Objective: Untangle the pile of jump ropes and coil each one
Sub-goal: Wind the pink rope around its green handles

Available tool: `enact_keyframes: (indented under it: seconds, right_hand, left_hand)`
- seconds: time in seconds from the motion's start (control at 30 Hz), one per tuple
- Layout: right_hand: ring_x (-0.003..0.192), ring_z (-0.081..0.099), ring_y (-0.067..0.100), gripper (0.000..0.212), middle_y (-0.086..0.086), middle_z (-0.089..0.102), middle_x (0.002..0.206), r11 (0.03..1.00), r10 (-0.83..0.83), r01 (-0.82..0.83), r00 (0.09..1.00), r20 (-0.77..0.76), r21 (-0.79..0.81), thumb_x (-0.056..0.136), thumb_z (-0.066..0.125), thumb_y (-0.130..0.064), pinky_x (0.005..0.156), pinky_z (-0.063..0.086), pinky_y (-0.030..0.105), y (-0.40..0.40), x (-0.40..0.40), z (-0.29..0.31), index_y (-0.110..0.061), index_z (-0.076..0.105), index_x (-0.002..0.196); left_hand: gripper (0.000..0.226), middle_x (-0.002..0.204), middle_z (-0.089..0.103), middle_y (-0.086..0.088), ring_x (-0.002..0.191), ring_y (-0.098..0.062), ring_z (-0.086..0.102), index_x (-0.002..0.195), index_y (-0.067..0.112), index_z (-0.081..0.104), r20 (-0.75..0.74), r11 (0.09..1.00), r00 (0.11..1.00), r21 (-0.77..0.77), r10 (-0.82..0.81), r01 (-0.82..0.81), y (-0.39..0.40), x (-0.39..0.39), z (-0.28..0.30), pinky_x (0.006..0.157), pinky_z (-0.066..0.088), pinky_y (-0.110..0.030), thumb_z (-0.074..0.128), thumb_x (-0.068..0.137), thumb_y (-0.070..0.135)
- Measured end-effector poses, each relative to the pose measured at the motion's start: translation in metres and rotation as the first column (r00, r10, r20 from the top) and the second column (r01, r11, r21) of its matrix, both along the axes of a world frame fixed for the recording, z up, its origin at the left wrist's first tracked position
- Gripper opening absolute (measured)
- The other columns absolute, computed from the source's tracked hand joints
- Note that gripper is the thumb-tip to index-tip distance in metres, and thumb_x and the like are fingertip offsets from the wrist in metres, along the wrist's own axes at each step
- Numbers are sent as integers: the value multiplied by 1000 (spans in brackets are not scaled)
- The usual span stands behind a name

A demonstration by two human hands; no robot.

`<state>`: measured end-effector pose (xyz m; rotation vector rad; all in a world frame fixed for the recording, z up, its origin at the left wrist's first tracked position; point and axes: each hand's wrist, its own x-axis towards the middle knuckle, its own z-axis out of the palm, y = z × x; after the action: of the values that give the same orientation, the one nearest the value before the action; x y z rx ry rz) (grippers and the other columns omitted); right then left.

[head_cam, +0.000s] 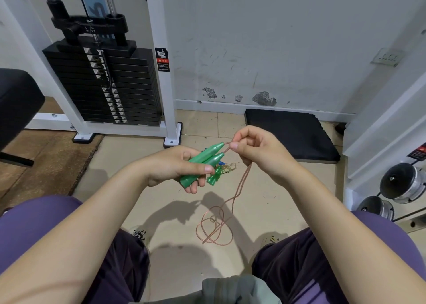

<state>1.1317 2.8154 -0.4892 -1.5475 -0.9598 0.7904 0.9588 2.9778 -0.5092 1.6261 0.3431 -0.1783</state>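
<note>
Head view, looking down between the knees at a tiled floor. Left hand (pixel 182 167), centre of frame, fingers curled round two green handles (pixel 202 159) held side by side, tips pointing up-right. Right hand (pixel 255 149), just right of centre, thumb and forefinger pinching the pinkish rope (pixel 242 183) where it leaves the handle tips. Rope hangs in two strands below the right hand and lies in loose loops on the floor, lower centre. A second tangle with green handles (pixel 215 175) sits on the floor behind the left hand's fingers. Weight stack (pixel 101 82) upper left; black mat (pixel 292 130) right of centre; dumbbells (pixel 401 183) at right edge.
</note>
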Motion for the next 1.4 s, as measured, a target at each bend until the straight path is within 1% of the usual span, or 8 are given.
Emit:
enact_keyframes:
  seconds: [0.17,0.27,0.5,0.8,0.97,1.1,1.23,1.4]
  right_hand:
    - [53,49,18,9,8,62,66,1000,-24,24,999,-32,14,89,68,-10,53,42,24,0,5,-2,-12,60,86]
    - [54,53,20,11,8,65,70,999,-38,38,998,-55,13,91,67,-8,52,44,20,0,10,-5,-13,57,87]
    - [53,59,21,11,11,64,70,968,-212,217,976,51,-129,85,73,-2,55,52,29,3,11,-14,-7,63,84]
    - [60,48,8,9,-3,62,68,978,88,30,840,535,-207,89,70,-22,61,40,25,10,-19,-6,-16,76,86]
    - [78,59,13,3,0,67,83,980,145,-48,839,524,-194,86,74,-19,74,47,29,11,-23,-4,-16,76,85]
    - [63,52,4,14,-1,61,72,987,130,-74,895,427,-146,80,78,-11,62,45,20,9,-26,-2,-20,68,83]
    - [68,47,17,32,9,55,73,989,139,-121,959,249,-86,78,78,-2,66,42,29,8,-24,1,-15,50,75]
    - [71,55,19,13,9,63,77,990,118,-117,993,7,-77,84,74,-13,66,44,28,6,-18,-3,-10,63,80]
  left_hand:
    - [22,66,59,-12,46,-24,55,97,25,68,24,997,999,-66,43,-41,1,-2,1,41,42,-23,69,86,43]
    - [27,60,50,-5,41,-14,41,104,13,64,135,979,978,-147,160,-140,4,1,0,36,27,-17,68,90,37]
    - [35,70,56,1,54,-10,45,118,4,63,249,892,861,-220,443,-395,12,5,3,43,33,-15,62,91,27]
    - [7,59,59,1,41,-14,38,97,19,63,36,909,944,260,328,-325,0,9,-6,39,27,-18,67,94,24]
    - [28,54,55,8,43,-9,40,98,13,65,-111,939,992,342,67,-26,-10,7,-3,40,31,-18,78,84,33]
    - [41,57,56,3,46,-15,39,92,14,64,-168,913,986,399,-14,81,-16,8,1,42,30,-19,70,85,54]
    - [43,55,54,2,47,-16,37,94,24,71,-137,924,988,365,-71,117,-27,9,3,43,31,-20,54,90,64]
    - [38,56,52,-1,44,-13,35,96,15,69,-62,968,997,242,-51,65,-30,12,3,42,28,-19,53,90,50]
